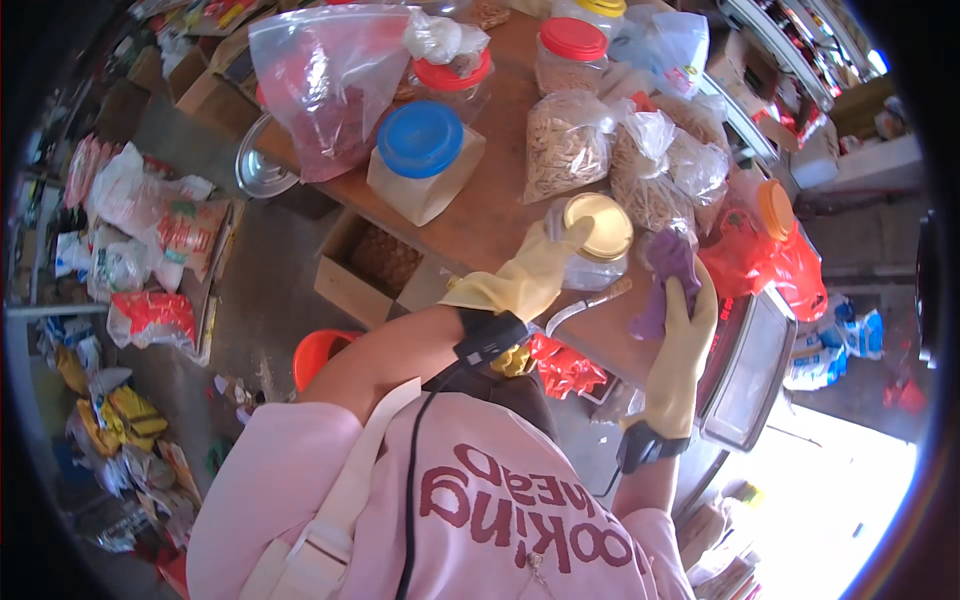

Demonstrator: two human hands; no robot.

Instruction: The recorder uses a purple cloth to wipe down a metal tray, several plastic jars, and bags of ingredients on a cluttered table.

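Note:
Both my hands wear pale yellow gloves. A clear plastic jar with a yellow lid [606, 226] stands near the table's front edge, and my left hand [530, 272] grips its left side, one finger lying on the lid. To the right of the jar, my right hand [690, 305] is closed on a purple cloth [669, 285], held apart from the jar. A small curved tool with a light handle [608, 293] lies at the table edge between my hands; its kind is unclear.
On the brown table [480, 215] are a blue-lidded jar [420, 140], red-lidded jars [572, 42] and bags of dry sticks [567, 145]. A red bag [765, 260] and a scale [742, 375] are at the right. Left below stand an open carton [350, 285] and a red bucket [318, 358].

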